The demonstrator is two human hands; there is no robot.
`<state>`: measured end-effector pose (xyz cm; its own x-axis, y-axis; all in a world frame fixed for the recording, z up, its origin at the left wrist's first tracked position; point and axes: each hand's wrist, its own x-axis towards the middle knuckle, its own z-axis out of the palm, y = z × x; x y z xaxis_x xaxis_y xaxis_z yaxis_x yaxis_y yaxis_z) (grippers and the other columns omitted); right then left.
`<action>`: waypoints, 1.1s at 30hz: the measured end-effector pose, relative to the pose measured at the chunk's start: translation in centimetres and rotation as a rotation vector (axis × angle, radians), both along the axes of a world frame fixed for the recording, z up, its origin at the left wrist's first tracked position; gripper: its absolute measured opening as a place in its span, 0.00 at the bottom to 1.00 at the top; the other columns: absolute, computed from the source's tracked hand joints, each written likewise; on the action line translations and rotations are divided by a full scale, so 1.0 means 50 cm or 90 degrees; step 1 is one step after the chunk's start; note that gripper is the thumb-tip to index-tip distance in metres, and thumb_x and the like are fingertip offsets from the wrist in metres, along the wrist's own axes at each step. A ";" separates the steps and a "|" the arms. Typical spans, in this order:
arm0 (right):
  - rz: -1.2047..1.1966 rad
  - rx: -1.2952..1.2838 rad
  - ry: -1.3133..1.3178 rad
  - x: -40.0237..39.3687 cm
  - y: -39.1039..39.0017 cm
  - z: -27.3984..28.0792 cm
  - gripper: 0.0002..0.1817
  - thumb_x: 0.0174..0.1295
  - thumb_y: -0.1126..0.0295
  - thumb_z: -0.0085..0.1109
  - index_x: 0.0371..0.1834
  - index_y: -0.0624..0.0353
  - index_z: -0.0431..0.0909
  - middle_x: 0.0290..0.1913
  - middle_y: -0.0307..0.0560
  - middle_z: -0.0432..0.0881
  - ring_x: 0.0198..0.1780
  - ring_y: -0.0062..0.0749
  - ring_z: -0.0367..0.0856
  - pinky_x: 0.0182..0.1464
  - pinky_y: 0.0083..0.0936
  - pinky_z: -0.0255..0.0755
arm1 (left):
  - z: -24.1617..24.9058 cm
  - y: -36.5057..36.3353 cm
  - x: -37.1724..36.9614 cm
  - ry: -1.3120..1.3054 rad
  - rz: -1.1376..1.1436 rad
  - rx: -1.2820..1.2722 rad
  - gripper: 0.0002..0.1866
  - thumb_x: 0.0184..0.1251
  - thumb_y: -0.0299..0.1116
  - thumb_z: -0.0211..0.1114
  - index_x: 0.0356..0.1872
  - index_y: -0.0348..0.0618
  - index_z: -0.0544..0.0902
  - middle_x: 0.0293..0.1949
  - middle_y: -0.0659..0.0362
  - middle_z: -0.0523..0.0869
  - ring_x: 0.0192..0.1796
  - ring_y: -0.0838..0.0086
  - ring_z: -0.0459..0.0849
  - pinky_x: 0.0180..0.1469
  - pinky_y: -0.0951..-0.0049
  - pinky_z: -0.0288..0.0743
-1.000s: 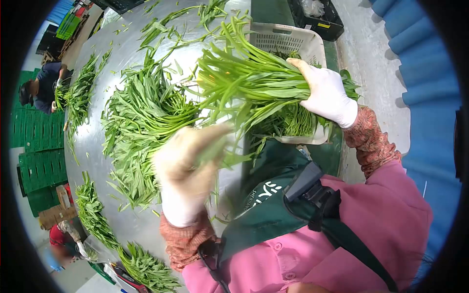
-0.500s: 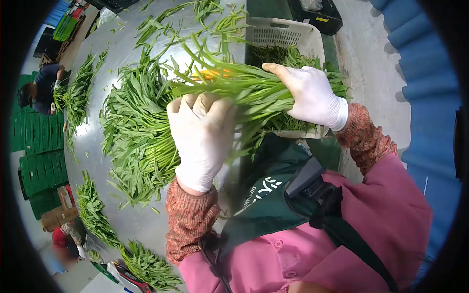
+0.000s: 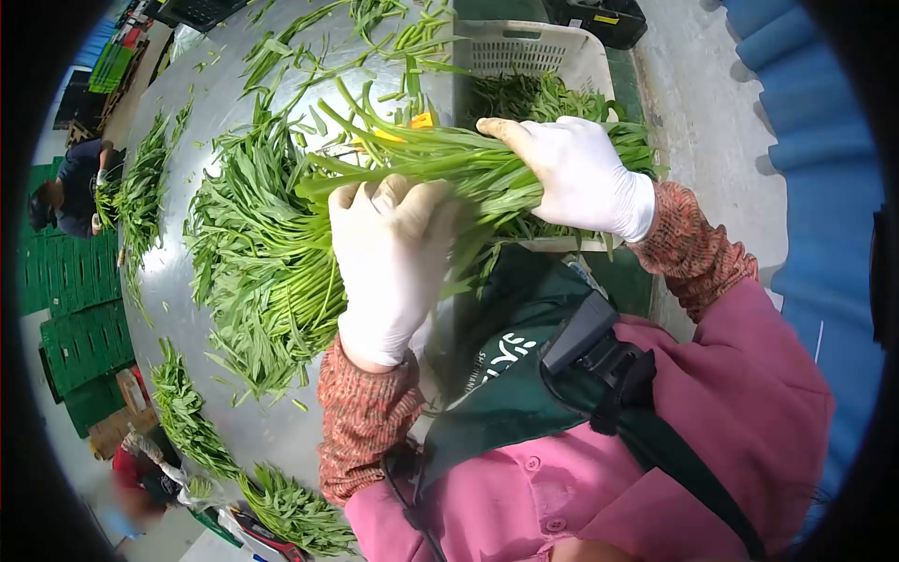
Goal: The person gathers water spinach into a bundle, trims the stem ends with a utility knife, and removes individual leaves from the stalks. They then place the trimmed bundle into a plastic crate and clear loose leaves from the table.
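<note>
A bunch of water spinach (image 3: 478,173) lies across both of my gloved hands, its pale stem ends pointing left. My left hand (image 3: 389,253) has its fingers curled in on the stems. My right hand (image 3: 585,178) wraps the leafier part from above, with the thumb laid along the top. Under and left of my left hand spreads a large heap of water spinach (image 3: 267,234) on the metal table (image 3: 253,426). Something orange (image 3: 421,122) shows partly behind the held bunch; its kind is hidden.
A white crate (image 3: 585,56) with loose greens stands beyond my right hand. Smaller piles (image 3: 295,510) lie along the table's left side. Two people (image 3: 80,187) work at the far left. A black crate (image 3: 599,19) and a blue curtain (image 3: 805,169) are on the right.
My right hand and the held bunch have shifted slightly left. The left hand stays nearly in place, still closed. At lower left, a person's arm has moved.
</note>
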<state>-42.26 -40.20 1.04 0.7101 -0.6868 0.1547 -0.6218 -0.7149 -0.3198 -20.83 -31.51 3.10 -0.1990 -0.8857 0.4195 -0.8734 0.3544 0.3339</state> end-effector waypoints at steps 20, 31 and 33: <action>0.005 -0.089 -0.036 -0.047 -0.019 0.005 0.34 0.47 0.69 0.67 0.63 0.55 0.72 0.35 0.52 0.84 0.35 0.52 0.84 0.39 0.42 0.79 | 0.019 0.009 0.042 -0.202 0.064 0.000 0.04 0.54 0.23 0.65 0.31 0.43 0.81 0.29 0.56 0.81 0.34 0.61 0.79 0.47 0.61 0.70; -0.174 -0.100 0.009 -0.145 -0.056 0.032 0.38 0.44 0.70 0.69 0.65 0.52 0.71 0.42 0.53 0.86 0.40 0.50 0.86 0.41 0.40 0.80 | 0.071 0.051 0.103 0.031 0.018 0.249 0.07 0.56 0.27 0.74 0.36 0.41 0.88 0.33 0.56 0.85 0.39 0.62 0.82 0.46 0.66 0.74; -0.158 -0.118 0.007 -0.134 -0.046 0.034 0.38 0.44 0.70 0.69 0.65 0.52 0.71 0.43 0.52 0.86 0.40 0.50 0.85 0.41 0.40 0.79 | 0.086 0.047 0.083 0.122 -0.007 0.205 0.09 0.55 0.27 0.75 0.38 0.42 0.88 0.35 0.57 0.86 0.42 0.63 0.82 0.48 0.66 0.74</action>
